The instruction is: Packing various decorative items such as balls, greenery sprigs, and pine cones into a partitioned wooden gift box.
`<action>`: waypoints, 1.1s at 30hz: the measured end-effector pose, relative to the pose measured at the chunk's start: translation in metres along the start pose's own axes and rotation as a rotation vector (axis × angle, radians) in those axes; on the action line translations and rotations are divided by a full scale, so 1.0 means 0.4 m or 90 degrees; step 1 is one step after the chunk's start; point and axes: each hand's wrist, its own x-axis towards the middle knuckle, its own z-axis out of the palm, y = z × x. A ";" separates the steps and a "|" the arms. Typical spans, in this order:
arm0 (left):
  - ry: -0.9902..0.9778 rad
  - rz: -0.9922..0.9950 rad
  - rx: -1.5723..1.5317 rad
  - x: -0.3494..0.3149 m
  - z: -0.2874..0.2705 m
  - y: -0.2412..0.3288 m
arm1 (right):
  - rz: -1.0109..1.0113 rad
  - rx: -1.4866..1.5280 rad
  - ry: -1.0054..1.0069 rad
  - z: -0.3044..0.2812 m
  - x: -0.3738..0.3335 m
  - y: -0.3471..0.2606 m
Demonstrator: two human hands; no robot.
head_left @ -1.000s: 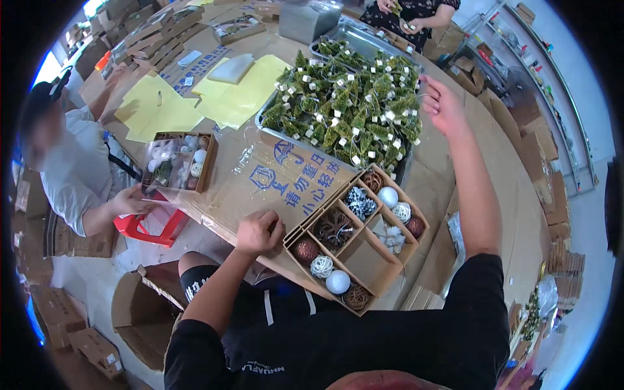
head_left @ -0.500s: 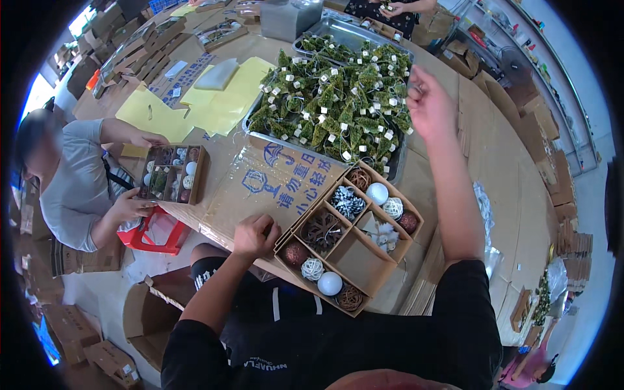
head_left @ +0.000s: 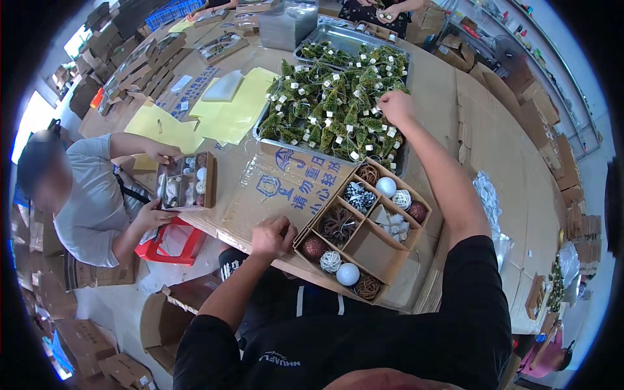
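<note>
My left hand (head_left: 274, 236) rests with curled fingers on the cardboard, beside the left edge of a divided cardboard box (head_left: 376, 252), with nothing seen in it. The box's cells hold a frosted pine cone (head_left: 359, 196), a brown snowflake-like ornament (head_left: 337, 225), a white furry ornament (head_left: 392, 225) and rows of balls, including a white ball (head_left: 348, 274) and a dark red glitter ball (head_left: 313, 247). One large cell is bare. Beyond it, a metal tray (head_left: 305, 151) is heaped with miniature green trees (head_left: 325, 107) on white cube bases. My right hand (head_left: 395, 107) pinches among trees at the tray's right side; its fingertips are partly hidden.
At the left a co-worker (head_left: 97, 195) holds a similar filled box (head_left: 207, 179) over the table edge. Yellow sheets (head_left: 244, 104), a white stack (head_left: 223, 86) and a metal container (head_left: 288, 27) lie farther back. Another person's hands (head_left: 390, 12) work across the table.
My right hand has moved left and down from beyond the tray's right rim onto the trees, its fingers closing. My left hand stays curled beside the box. The co-worker's box has tilted.
</note>
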 end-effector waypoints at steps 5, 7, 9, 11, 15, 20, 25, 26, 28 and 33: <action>-0.011 -0.006 0.003 -0.001 -0.007 0.002 | 0.230 0.589 -0.101 -0.112 0.065 -0.002; -0.021 -0.009 -0.003 0.000 -0.002 0.001 | 0.215 0.717 -0.086 -0.194 0.068 -0.016; -0.018 -0.013 0.008 -0.008 -0.008 0.003 | 0.175 0.630 -0.112 -0.289 0.033 -0.095; -0.012 -0.010 0.012 -0.005 -0.008 0.013 | 0.109 0.428 -0.146 -0.355 0.022 -0.119; -0.012 -0.020 -0.008 -0.006 -0.023 0.020 | 0.017 0.309 -0.168 -0.453 -0.035 -0.213; 0.132 -0.354 -0.494 0.074 -0.019 -0.025 | -0.024 0.437 -0.259 -0.554 -0.175 -0.346; 0.121 0.015 -0.422 0.176 -0.293 0.376 | -0.085 0.541 -0.452 -0.608 -0.330 -0.465; 0.123 0.112 -0.351 0.180 -0.320 0.440 | -0.096 0.532 -0.465 -0.612 -0.365 -0.494; 0.147 0.199 -0.198 0.187 -0.327 0.532 | -0.119 0.505 -0.501 -0.616 -0.414 -0.529; -0.151 0.030 -0.332 0.150 -0.283 0.576 | -0.312 0.259 -0.310 -0.676 -0.500 -0.511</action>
